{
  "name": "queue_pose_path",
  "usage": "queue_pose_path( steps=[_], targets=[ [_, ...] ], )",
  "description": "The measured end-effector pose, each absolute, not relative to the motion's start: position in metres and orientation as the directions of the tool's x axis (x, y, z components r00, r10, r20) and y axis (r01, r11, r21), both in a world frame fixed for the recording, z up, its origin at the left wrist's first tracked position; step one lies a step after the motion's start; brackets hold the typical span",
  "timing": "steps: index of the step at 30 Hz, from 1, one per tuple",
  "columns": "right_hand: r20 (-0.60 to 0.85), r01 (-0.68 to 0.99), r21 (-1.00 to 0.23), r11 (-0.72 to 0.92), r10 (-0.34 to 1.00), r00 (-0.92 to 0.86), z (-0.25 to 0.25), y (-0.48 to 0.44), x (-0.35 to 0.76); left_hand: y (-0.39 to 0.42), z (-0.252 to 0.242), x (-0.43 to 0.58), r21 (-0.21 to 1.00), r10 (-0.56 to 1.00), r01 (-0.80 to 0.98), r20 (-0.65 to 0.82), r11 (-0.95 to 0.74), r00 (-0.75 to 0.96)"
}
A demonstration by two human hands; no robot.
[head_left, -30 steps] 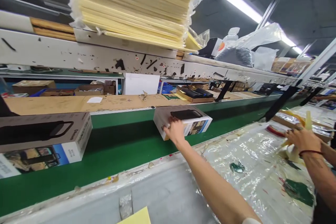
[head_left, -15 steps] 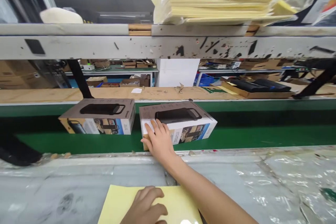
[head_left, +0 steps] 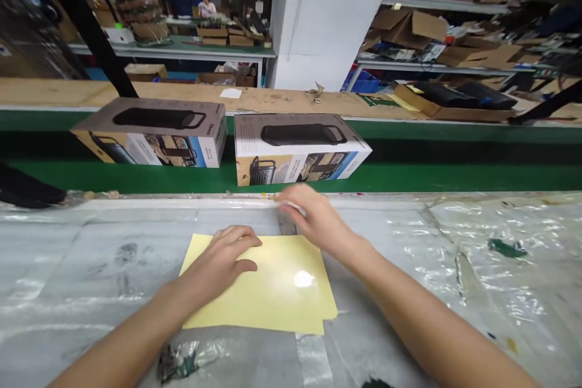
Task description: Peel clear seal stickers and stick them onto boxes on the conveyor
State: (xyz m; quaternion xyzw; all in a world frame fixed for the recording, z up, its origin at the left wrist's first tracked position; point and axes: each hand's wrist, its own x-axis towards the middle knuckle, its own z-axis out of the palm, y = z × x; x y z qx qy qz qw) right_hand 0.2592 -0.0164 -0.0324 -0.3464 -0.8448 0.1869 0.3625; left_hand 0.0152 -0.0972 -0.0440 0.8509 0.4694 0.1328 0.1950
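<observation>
My left hand (head_left: pixel 225 254) rests flat on a stack of pale yellow sheets (head_left: pixel 273 291) lying on the plastic-covered worktable (head_left: pixel 91 254). Blurred with motion, my right hand (head_left: pixel 313 215) hovers at the far edge of the sheets, fingers spread and empty. Just beyond it, a white product box (head_left: pixel 295 148) printed with a black device sits on the green conveyor belt (head_left: pixel 431 176). A second, brown-topped product box (head_left: pixel 152 131) stands to its left on the belt.
A cardboard-covered ledge (head_left: pixel 273 100) runs behind the belt, with a tray of black devices (head_left: pixel 450 100) at the right. A white panel (head_left: pixel 321 30), shelves and cartons fill the background. A dark object (head_left: pixel 25 191) lies at the table's left edge.
My right hand has let go of the white box and pulled back to the table. The view has tilted down; my left hand stays on the yellow sheets.
</observation>
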Motion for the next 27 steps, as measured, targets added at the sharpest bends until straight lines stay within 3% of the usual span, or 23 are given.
queue_pose_path(
  steps=[3,6,11,15,27],
  targets=[
    [0.285,0.476,-0.664,0.577,0.784,-0.552,-0.052,-0.059,0.295,-0.095,-0.043,0.013,0.478,0.859,0.758,-0.014,-0.443,0.511],
    [0.225,0.49,-0.654,0.576,0.767,-0.601,-0.064,-0.085,0.31,-0.096,-0.039,0.014,0.459,0.851,0.762,-0.023,-0.457,0.525],
    [0.207,0.513,-0.609,0.605,0.746,-0.633,-0.068,-0.101,0.301,-0.111,-0.033,0.032,0.43,0.79,0.687,0.113,-0.586,0.603],
    [0.227,0.511,-0.602,0.614,0.745,-0.627,-0.073,-0.109,0.294,-0.123,-0.04,0.051,0.496,0.741,0.615,0.091,-0.613,0.665],
    [0.199,0.535,-0.605,0.59,0.762,-0.616,-0.075,-0.12,0.3,-0.121,-0.048,0.052,0.54,0.78,0.634,0.071,-0.554,0.621]
  ],
)
